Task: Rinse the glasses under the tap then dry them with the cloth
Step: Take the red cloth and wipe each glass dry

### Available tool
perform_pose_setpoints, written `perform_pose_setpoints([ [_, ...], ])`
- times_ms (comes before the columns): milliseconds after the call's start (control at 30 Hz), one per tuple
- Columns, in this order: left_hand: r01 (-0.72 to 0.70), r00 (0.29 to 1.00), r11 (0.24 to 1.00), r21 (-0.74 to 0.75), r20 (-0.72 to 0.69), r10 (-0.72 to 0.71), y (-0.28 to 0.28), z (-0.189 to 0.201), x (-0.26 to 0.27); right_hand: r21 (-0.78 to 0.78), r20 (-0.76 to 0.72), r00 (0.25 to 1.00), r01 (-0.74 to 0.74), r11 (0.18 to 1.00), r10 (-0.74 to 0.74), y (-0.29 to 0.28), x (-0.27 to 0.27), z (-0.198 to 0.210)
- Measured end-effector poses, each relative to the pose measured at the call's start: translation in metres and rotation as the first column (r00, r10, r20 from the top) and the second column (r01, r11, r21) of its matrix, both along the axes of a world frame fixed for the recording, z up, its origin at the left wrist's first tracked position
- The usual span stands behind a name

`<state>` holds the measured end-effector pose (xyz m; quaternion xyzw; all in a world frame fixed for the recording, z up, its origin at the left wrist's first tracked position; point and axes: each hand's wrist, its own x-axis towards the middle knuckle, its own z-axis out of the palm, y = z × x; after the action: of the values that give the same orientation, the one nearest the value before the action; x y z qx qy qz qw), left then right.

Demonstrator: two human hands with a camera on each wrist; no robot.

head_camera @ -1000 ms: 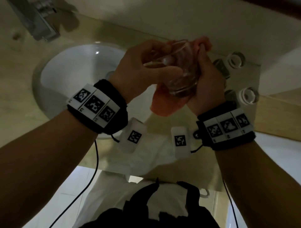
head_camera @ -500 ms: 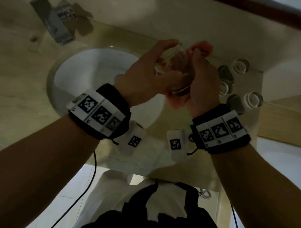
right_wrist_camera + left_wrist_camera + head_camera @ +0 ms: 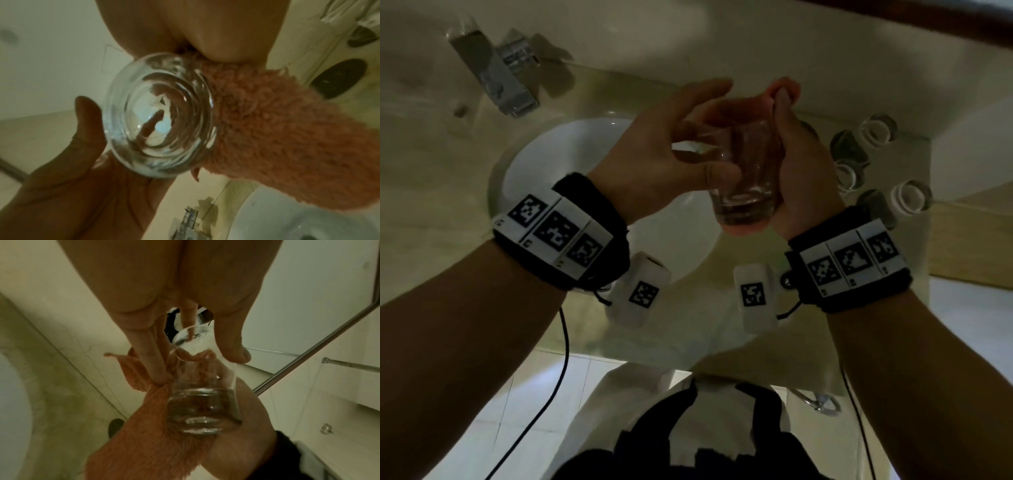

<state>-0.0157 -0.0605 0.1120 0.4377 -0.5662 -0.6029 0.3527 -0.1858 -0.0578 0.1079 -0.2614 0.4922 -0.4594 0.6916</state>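
A clear glass tumbler is held over the counter edge, its thick base toward me and its mouth away. My right hand grips it through an orange fluffy cloth that lies against the glass's right side; the fingertips pinch the cloth at the top. My left hand has straight fingers; its thumb rests on the glass wall. In the left wrist view the fingers press the cloth beside the glass. The right wrist view looks through the glass base, cloth beside it.
A chrome tap stands at the back left over a white basin set in a beige counter. Several small round containers with pale rims stand on the counter to the right of my hands. A wall runs behind.
My left hand's fingers have straightened out from a wrap round the glass. The hanging cloth is now gathered along the glass's right side, and the base points more toward me.
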Motion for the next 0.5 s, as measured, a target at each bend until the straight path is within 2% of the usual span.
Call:
perform_pose_setpoints([
  [100,0.041,0.998,0.999,0.036,-0.04,-0.04,0.0,-0.002,-0.004,0.032,0.191,0.982,0.013,0.999,-0.018,0.003,-0.002,0.004],
  [167,0.05,0.998,0.998,0.046,-0.028,-0.049,0.0,-0.002,-0.005,0.02,0.221,0.974,0.039,0.999,-0.042,0.004,-0.003,0.007],
  [300,0.015,0.971,0.996,-0.093,0.237,0.008,-0.002,0.0,-0.013,-0.02,0.219,0.967,0.137,0.99,-0.13,0.009,-0.002,0.016],
  [400,-0.012,0.941,0.996,-0.091,0.335,0.042,0.003,0.005,-0.026,-0.084,0.269,0.943,0.223,0.971,-0.194,0.014,0.001,0.02],
  [500,0.013,0.901,0.996,-0.085,0.433,0.025,0.004,0.006,-0.033,-0.135,0.214,0.95,0.259,0.956,-0.227,0.017,0.012,0.019],
])
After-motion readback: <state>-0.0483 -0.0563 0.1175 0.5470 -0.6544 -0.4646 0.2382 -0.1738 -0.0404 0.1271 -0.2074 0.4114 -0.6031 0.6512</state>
